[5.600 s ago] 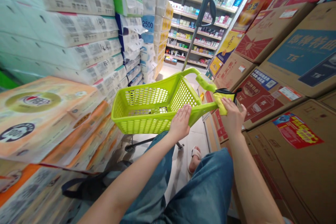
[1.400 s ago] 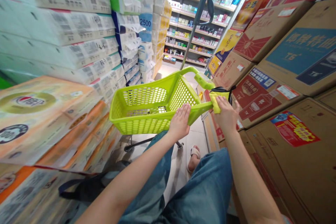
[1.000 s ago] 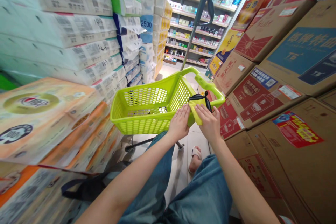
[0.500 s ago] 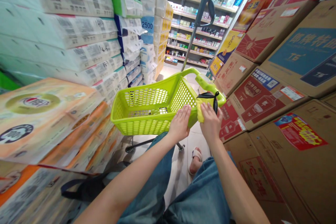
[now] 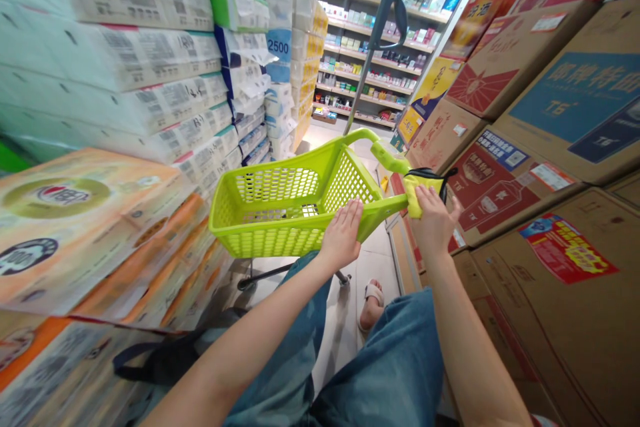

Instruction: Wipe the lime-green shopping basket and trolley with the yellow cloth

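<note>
A lime-green shopping cart (image 5: 270, 237) with a perforated basket stands sideways in front of my legs, and nothing lies in the basket. My left hand (image 5: 343, 235) is on its near rim by the handle end, fingers together over the edge, thumb hidden. In my right hand (image 5: 434, 219) is a folded yellow cloth (image 5: 413, 195) with black trim and a black loop. That hand presses the cloth against the right corner of the cart's handle (image 5: 393, 159), covering the corner.
Packaged tissue stacks (image 5: 170, 53) and an orange-white carton (image 5: 90, 213) crowd the left side. Cardboard boxes (image 5: 540, 280) rise along the right. Behind the cart are a glass door's handle (image 5: 395, 20) and stocked shelves (image 5: 350, 53). A sandalled foot (image 5: 371, 303) stands on the tiled floor.
My right hand has slid the cloth rightward and slightly upward, from the handle's near side to its right corner. My left hand and the cart have stayed almost in place.
</note>
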`<action>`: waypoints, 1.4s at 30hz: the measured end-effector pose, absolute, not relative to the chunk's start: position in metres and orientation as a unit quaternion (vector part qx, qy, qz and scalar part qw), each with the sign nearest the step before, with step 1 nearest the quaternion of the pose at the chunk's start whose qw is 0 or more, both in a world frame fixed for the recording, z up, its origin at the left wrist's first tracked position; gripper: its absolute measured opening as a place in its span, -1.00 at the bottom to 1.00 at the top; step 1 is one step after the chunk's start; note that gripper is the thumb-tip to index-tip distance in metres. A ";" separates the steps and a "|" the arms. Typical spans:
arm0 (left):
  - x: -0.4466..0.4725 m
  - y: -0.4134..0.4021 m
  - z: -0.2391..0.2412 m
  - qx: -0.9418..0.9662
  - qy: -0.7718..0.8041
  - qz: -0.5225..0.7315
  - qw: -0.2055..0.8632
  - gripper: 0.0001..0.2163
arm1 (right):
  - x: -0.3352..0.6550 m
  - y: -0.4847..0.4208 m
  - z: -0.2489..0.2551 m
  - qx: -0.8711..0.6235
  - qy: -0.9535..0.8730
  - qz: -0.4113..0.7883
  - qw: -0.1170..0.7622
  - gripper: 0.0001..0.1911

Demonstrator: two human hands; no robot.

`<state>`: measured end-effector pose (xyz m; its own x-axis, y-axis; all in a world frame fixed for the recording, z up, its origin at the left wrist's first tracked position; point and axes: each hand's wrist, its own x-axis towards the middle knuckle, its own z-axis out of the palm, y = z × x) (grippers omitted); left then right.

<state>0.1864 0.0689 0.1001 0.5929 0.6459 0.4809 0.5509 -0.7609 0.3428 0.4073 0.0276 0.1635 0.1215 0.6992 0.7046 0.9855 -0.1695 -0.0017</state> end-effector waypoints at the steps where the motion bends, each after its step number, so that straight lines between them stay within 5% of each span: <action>1: 0.187 0.069 0.100 0.888 0.339 0.302 0.078 -0.12 | 0.398 0.028 0.160 -0.704 -0.601 -0.289 0.244 -0.39; 10: 0.185 0.068 0.100 0.888 0.339 0.304 0.066 -0.17 | 0.340 0.011 0.143 -0.616 -0.720 -0.250 0.201 -0.43; 19: 0.185 0.068 0.101 0.890 0.343 0.293 0.068 -0.14 | 0.418 0.026 0.165 -0.704 -0.606 -0.264 0.259 -0.44; 42: 0.148 0.078 0.101 0.886 0.352 0.296 0.049 -0.15 | 0.373 0.036 0.158 -0.697 -0.604 -0.243 0.300 -0.39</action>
